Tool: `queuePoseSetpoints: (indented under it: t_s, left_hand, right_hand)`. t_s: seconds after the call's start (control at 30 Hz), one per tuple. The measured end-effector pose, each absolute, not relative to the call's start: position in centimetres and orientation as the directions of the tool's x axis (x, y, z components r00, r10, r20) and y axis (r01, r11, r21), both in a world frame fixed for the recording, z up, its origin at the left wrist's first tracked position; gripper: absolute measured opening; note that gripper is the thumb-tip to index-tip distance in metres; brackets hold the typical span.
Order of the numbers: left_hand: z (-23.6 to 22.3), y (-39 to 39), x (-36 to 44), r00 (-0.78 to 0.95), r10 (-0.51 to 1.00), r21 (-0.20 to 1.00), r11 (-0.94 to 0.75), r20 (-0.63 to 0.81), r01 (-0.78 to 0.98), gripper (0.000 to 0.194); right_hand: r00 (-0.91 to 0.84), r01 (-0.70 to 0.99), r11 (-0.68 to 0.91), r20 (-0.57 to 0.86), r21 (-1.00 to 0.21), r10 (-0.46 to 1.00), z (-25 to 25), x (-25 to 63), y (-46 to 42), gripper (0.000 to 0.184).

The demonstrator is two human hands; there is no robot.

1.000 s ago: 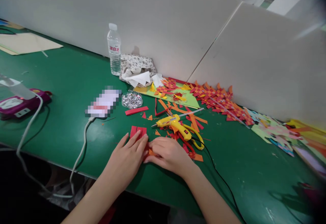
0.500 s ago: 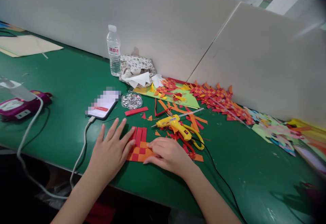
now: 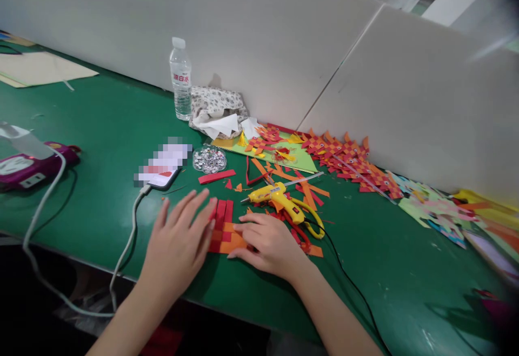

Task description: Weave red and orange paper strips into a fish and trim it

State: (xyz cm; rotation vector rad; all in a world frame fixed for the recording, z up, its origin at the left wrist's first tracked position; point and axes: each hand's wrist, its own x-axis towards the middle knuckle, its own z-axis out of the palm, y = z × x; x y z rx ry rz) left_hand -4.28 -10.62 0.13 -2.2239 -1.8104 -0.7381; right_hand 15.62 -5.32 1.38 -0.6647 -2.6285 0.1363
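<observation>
A woven piece of red and orange paper strips (image 3: 227, 246) lies near the table's front edge, with loose red strip ends pointing away from me. My left hand (image 3: 178, 237) is over its left side, fingers stretched and apart, with the index fingertip and thumb at the leftmost red strip. That hand hides the weave's left edge. On the right side, my right hand (image 3: 270, 242) has curled fingers and its thumb on the orange strips, gripping that edge. Beyond it lies a yellow hot glue gun (image 3: 279, 198) with a glue stick in its back end, on scissors with yellow handles (image 3: 318, 226).
Paper scraps (image 3: 308, 188) surround the glue gun, whose black cord trails right. Behind are a clear tray of googly eyes (image 3: 209, 160), a water bottle (image 3: 180, 80), a tissue pouch (image 3: 219, 102) and woven paper fish (image 3: 344, 153). A charging phone (image 3: 164, 164) sits left.
My left hand's index finger and knuckles have risen and arched slightly, over the weave's left side. My right hand stays at the right side, its index finger a little more extended.
</observation>
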Motion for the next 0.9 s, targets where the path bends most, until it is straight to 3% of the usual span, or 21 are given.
queuePoseSetpoints:
  t_s: [0.13,0.3,0.5,0.63,0.77,0.9]
  left_hand:
    - [-0.9,-11.4,-2.8,0.259,0.870,0.235,-0.380,0.421,0.895,0.033]
    - [-1.7,-11.1,-2.7,0.267,0.844,0.262,-0.419,0.465,0.869,0.029]
    - [-0.7,-10.8,-2.9,0.244,0.884,0.284,-0.372,0.398,0.884,0.033]
    - [-0.4,-10.5,-2.7,0.235,0.906,0.303,-0.348,0.353,0.887,0.023]
    - [-0.4,-10.3,-3.0,0.225,0.917,0.364,-0.343,0.329,0.866,0.021]
    - [-0.7,-10.6,-3.5,0.191,0.932,0.424,-0.315,0.309,0.849,0.023]
  right_hand:
    - [-0.781,0.483,0.854,0.346,-0.194,0.520,1.6,15.8,-5.1,0.023]
    - [-0.698,0.532,0.807,0.408,-0.257,0.589,1.7,16.2,-5.0,0.014]
    - [-0.426,0.697,0.661,0.580,-0.280,0.694,2.0,16.8,-4.1,0.020]
    - [-0.242,0.823,0.485,0.591,-0.296,0.770,1.4,18.0,-3.0,0.009]
    - [-0.105,0.901,0.312,0.545,-0.303,0.832,0.6,19.0,-1.9,0.030]
    - [-0.022,0.883,0.212,0.414,-0.420,0.910,0.6,19.6,-1.5,0.045]
